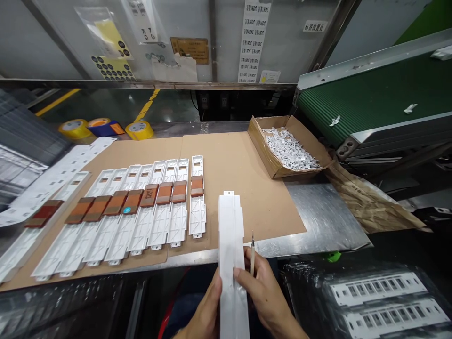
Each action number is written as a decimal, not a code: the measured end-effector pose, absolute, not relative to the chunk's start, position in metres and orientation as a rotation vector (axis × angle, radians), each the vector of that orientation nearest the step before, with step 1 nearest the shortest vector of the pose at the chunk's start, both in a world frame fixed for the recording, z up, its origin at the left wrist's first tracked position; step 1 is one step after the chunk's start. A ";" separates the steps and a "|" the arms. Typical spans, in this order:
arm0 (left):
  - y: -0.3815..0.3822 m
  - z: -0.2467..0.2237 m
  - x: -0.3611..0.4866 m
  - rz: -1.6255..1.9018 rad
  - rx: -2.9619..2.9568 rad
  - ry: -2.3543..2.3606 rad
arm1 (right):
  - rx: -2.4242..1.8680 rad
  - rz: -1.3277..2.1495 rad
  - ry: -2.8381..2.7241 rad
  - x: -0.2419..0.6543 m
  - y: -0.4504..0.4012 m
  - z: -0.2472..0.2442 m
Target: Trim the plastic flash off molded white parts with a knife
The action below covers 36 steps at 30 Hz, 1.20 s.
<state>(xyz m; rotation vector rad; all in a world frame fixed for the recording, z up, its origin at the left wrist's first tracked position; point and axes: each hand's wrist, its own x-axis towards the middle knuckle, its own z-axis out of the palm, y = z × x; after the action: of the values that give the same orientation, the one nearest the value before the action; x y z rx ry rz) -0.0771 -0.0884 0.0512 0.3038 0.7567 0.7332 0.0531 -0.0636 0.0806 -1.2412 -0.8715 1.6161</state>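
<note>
A long white plastic panel point(231, 235) stands out in front of me, its far end over the table's front edge and a small holed tab at the tip. My left hand point(206, 306) grips its left side, thumb along the edge. My right hand point(264, 289) is closed on the right side, thumb pressed on the panel's face. Between the right hand's fingers a thin pen-like tool point(252, 256) with a pointed metal tip sticks upward. The panel's near end runs out of view, and the fingers beneath it are hidden.
Several similar white panels point(176, 219) lie in a row on cardboard point(226, 160), brown-orange blocks point(148, 194) across them. A cardboard box point(264, 153) of small white parts sits back right, beside a green conveyor belt point(381, 94). Tape rolls point(139, 130) stand back left; slotted white panels point(379, 288) lie lower right.
</note>
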 end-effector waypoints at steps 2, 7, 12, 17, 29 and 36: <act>-0.090 0.057 -0.072 0.683 0.258 0.808 | -1.309 1.560 -0.849 0.055 -0.064 0.077; -0.077 0.065 -0.070 0.758 0.191 0.876 | -1.357 1.423 -0.593 0.070 -0.063 0.075; -0.035 0.067 -0.089 0.868 0.048 0.681 | -1.387 1.253 -0.800 0.091 -0.074 0.077; 0.016 0.085 -0.104 1.037 0.041 0.443 | -1.465 1.272 -1.265 0.091 -0.093 0.076; 0.046 0.081 -0.108 1.251 -0.145 0.351 | -1.375 1.261 -1.410 0.068 -0.106 0.080; 0.048 0.072 -0.109 1.336 -0.147 0.247 | -1.348 1.280 -1.657 0.063 -0.098 0.084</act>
<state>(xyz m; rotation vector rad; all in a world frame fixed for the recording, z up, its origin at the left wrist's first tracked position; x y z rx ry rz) -0.1092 0.0477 0.0720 -0.1469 0.2474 1.3364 0.0628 -0.0976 0.0844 -1.3480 -1.6566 1.2796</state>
